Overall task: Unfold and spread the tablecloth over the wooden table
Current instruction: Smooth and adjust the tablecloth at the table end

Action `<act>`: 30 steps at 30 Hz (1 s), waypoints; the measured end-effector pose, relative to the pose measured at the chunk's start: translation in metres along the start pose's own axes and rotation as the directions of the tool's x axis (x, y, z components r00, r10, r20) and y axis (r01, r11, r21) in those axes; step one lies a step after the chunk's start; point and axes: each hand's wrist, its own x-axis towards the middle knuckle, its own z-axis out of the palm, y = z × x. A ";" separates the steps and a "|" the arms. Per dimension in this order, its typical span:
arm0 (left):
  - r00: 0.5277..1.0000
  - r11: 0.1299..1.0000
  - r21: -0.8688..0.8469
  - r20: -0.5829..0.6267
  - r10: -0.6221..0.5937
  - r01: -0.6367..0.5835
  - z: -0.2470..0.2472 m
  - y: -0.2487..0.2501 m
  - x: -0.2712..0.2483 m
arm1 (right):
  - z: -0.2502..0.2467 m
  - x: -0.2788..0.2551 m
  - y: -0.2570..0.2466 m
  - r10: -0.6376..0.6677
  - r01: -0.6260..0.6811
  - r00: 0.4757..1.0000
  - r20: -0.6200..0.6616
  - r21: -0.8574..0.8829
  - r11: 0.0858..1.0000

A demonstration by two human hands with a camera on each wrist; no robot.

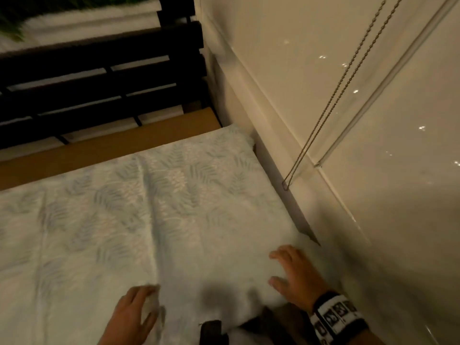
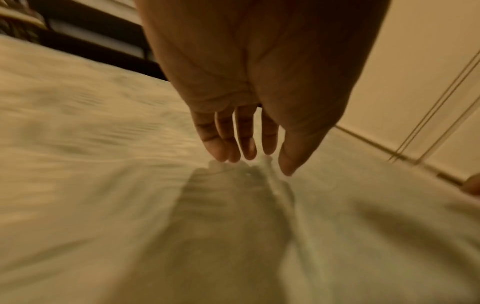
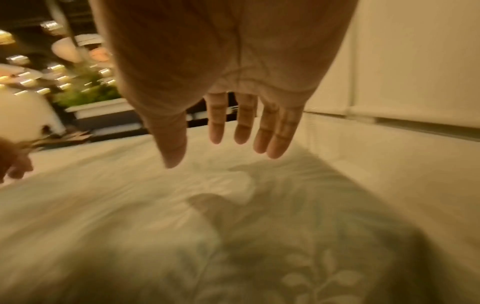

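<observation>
Looking down from the head camera, we see the tablecloth [image 1: 154, 220], pale with a faint leaf print, lying spread across most of the wooden table [image 1: 104, 148]; a brown strip of bare tabletop shows along the far edge. Long creases run through the cloth from near to far.

Our left hand [image 1: 134, 314] sits near the front edge, fingers extended and close together. From the left wrist view its fingertips [image 2: 223, 152] point at a raised fold just beneath them; motion blur leaves us unsure whether they touch it. Nothing is gripped.

Our right hand [image 1: 293, 275] is over the cloth's right side, near the table's right edge, with fingers spread and straight, holding nothing. A patterned wristband [image 1: 336, 317] wraps that wrist. The two hands are well apart.

To the right stands a cream wall [image 1: 323, 70] with a bead chain [image 1: 336, 95] hanging down it. Beyond the table is a dark slatted bench [image 1: 99, 83].
</observation>
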 end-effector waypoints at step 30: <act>0.984 0.980 0.085 0.050 0.174 -0.177 0.012 -0.060 -0.083 | 0.023 -0.023 -0.024 0.195 -0.063 0.902 0.385 -0.332 0.941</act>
